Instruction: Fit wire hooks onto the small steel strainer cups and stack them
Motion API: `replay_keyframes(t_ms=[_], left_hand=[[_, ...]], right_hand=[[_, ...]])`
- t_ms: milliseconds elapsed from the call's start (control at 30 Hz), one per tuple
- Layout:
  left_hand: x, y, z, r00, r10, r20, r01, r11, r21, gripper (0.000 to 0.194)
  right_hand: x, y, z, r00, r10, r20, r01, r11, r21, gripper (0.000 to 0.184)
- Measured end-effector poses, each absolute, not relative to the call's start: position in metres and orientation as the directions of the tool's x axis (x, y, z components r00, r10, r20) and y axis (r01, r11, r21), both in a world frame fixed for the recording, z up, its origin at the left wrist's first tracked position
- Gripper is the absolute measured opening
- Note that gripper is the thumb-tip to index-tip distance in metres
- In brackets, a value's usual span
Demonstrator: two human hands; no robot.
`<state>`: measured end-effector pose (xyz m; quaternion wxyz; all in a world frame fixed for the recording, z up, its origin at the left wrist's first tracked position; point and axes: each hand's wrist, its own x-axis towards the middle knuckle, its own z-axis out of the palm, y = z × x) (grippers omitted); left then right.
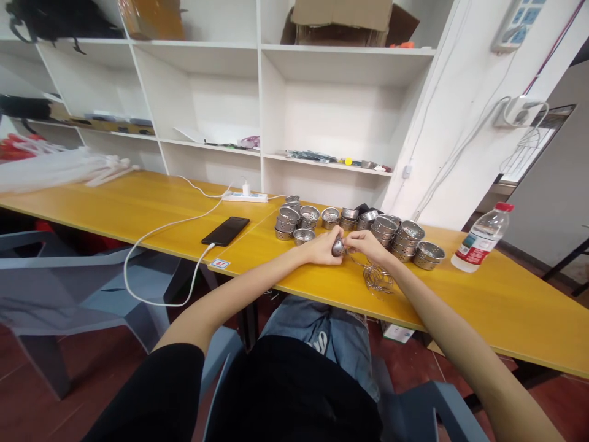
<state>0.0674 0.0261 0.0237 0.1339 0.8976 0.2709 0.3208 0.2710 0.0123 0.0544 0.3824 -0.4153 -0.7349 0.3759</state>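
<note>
My left hand (322, 248) is closed around a small perforated metal cup (338, 247), tilted on its side above the table. Close against the cup's right side, my right hand (367, 244) pinches with thumb and fingers; what lies between its fingertips is too small to make out. Just below my right wrist rests a tangle of thin wire rings (378, 279). Several more perforated cups stand around my hands, some stacked, such as a stack on the left (288, 222) and a stack on the right (407, 239).
A black phone (225, 231) with a white charging cable lies left on the yellow table (515, 313). Behind it sits a power strip (243, 197). A plastic bottle with a red cap (481, 239) stands at the right. White shelves (322, 52) rise along the back.
</note>
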Motion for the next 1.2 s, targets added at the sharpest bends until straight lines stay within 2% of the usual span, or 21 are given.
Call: replay_keyframes(t_ms=[433,1200], left_hand=[[0.0662,0.0294,0.0229,0.663,0.551,0.507,0.385,-0.832,0.400,0.051],[0.0647,0.0319,0.0227,0.657,0.562,0.503,0.397,-0.825,0.403,0.049]], right_hand=[[0.2700,0.0122,0.0509,-0.358,0.903,0.239,0.296,0.352,-0.888,0.027],[0.2663,0.0152,0.0498,-0.351,0.886,0.305,0.341,0.424,-0.839,0.026]])
